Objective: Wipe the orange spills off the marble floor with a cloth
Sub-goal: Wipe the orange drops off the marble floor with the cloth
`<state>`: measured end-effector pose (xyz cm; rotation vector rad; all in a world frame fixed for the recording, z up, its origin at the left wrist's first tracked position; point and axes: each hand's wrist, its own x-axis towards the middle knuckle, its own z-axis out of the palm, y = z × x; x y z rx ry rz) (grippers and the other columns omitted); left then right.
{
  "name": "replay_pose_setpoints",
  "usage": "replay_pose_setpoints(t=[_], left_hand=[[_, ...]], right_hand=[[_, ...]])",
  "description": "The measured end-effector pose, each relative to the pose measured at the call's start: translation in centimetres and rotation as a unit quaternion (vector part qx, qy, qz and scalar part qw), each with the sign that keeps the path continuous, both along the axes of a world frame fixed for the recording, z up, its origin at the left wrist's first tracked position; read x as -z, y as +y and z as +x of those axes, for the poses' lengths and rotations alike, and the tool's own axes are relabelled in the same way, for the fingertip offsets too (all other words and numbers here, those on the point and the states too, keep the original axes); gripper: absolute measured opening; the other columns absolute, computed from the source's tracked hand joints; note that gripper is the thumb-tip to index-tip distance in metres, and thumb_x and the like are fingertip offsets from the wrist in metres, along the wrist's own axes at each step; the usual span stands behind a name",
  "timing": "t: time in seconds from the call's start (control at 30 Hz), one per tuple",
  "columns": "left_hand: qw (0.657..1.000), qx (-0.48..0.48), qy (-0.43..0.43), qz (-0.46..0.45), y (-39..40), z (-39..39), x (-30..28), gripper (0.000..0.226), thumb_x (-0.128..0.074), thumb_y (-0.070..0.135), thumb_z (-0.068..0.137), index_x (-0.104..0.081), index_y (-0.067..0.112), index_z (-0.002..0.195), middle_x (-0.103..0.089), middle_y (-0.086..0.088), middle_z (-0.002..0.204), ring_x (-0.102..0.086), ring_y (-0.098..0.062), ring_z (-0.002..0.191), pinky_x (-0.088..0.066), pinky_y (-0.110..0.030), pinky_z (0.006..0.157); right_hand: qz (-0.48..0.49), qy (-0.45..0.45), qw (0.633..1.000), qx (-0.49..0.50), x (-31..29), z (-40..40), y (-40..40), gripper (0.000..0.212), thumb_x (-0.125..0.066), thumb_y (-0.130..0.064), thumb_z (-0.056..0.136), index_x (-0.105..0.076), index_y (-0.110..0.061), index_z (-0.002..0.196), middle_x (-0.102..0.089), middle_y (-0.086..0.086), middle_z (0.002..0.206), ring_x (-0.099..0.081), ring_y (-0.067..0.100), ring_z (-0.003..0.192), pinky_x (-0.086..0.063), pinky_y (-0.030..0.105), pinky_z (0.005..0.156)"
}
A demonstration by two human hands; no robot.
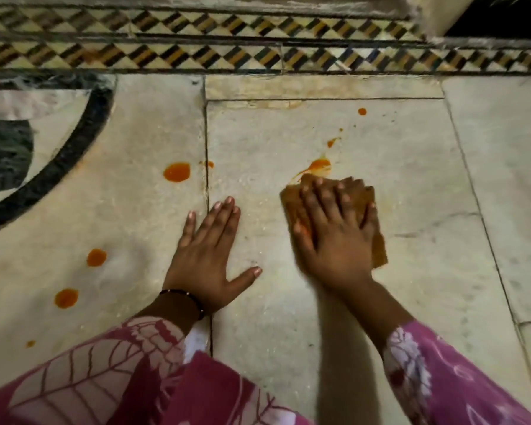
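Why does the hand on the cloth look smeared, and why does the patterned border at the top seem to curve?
Head view: the right hand pressing the cloth is blurred by motion, while the left hand, flat on the floor, is sharper. Head view: the wide-angle lens bends the patterned border. Head view: light is dim and warm, and the top right corner is black.

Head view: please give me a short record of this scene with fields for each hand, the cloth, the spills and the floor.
left hand: flat on the floor, fingers straight, holds nothing
right hand: presses the cloth down, fingers spread
cloth: brownish orange, folded, touches the smeared spill
smeared spill: at the cloth's far edge
round spills: several, left of the left hand, unwiped
marble floor: pale slabs, patterned border beyond
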<state>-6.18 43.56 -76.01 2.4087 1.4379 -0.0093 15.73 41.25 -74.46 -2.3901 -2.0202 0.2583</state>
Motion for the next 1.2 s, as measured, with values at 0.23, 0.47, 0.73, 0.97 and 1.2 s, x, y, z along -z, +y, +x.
replay_pose_setpoints(t=[0.23, 0.47, 0.73, 0.97, 1.2], left_hand=[[1.0, 0.0, -0.017, 0.012, -0.4, -0.1, -0.2, 0.091, -0.044, 0.066, 0.079, -0.021, 0.01, 0.147, -0.015, -0.005, 0.156, -0.011, -0.017, 0.144, -0.009, -0.048, 0.117], [1.0, -0.003, 0.011, 0.001, -0.3, 0.1, -0.1, 0.094, -0.043, 0.068, 0.077, -0.018, 0.012, 0.148, -0.009, -0.003, 0.156, -0.009, -0.017, 0.143, -0.007, -0.047, 0.116], [1.0, -0.012, 0.009, -0.018, -0.1, 0.3, -0.4, 0.095, -0.043, 0.068, 0.074, -0.017, 0.013, 0.148, -0.011, -0.002, 0.156, -0.012, -0.017, 0.143, -0.008, -0.048, 0.116], [1.0, -0.01, 0.016, -0.008, -0.1, 0.3, -0.2, 0.096, -0.044, 0.067, 0.074, -0.017, 0.012, 0.148, -0.01, -0.003, 0.156, -0.011, -0.017, 0.143, -0.008, -0.048, 0.116], [1.0, -0.013, 0.005, -0.002, -0.1, 0.3, -0.3, 0.095, -0.045, 0.068, 0.074, -0.019, 0.014, 0.148, -0.012, -0.002, 0.156, -0.013, -0.018, 0.143, -0.007, -0.047, 0.116]], right_hand=[[-0.023, 0.011, 0.989, 0.143, -0.3, 6.3, -4.2, 0.057, -0.024, -0.046, 0.091, -0.027, -0.038, 0.147, -0.025, -0.007, 0.157, -0.013, 0.019, 0.145, -0.008, 0.06, 0.111], [-0.023, 0.043, 0.99, 0.135, 0.1, 4.7, 11.5, 0.062, -0.024, -0.059, 0.093, -0.013, -0.037, 0.15, -0.01, -0.001, 0.161, -0.001, 0.03, 0.147, 0.004, 0.066, 0.108], [-0.006, 0.011, 0.999, -0.039, 0.1, 2.2, -1.4, 0.05, -0.033, -0.047, 0.092, -0.034, -0.045, 0.142, -0.028, -0.011, 0.155, -0.014, 0.02, 0.146, -0.011, 0.06, 0.112], [0.003, 0.04, 0.983, 0.179, 0.0, 5.5, 6.5, 0.05, -0.029, -0.048, 0.096, -0.026, -0.044, 0.145, -0.019, -0.009, 0.159, -0.007, 0.024, 0.147, 0.0, 0.063, 0.111], [0.021, 0.031, 0.996, -0.08, 0.5, -2.9, 4.4, 0.053, -0.035, -0.05, 0.092, -0.032, -0.042, 0.144, -0.027, -0.009, 0.156, -0.012, 0.023, 0.147, -0.003, 0.062, 0.112]])
